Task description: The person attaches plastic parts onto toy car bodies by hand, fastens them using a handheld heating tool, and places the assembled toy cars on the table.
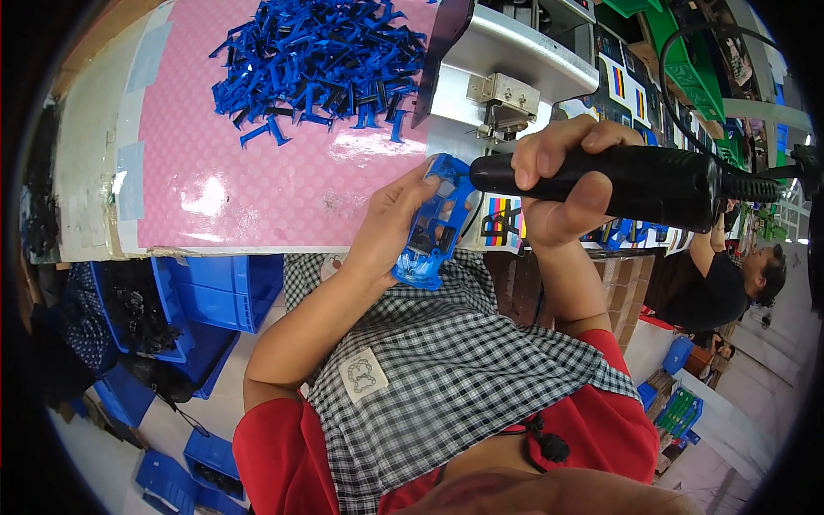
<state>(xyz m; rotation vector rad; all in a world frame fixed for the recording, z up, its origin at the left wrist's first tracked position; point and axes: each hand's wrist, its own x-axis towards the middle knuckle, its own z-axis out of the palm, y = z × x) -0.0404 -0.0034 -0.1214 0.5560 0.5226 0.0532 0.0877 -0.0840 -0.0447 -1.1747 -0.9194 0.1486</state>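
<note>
My left hand point(390, 219) grips a blue see-through plastic housing point(444, 225) over the table's front edge, thumb on its upper part. Dark small parts show inside the housing. In my right hand point(562, 193) lies a black corded electric screwdriver point(657, 182), held sideways with the fingers wrapped round it. Its nose points left and meets the housing's upper right side; the bit and any screw there cannot be made out. Beyond the housing stands a metal machine point(506, 94) with a small bracket.
A heap of small blue and black plastic parts point(322, 64) covers the back of the pink dotted mat point(193, 172). Blue crates point(225, 292) stand on the floor at left. The screwdriver's cable point(665, 77) loops at right. Another person point(708, 287) is farther right.
</note>
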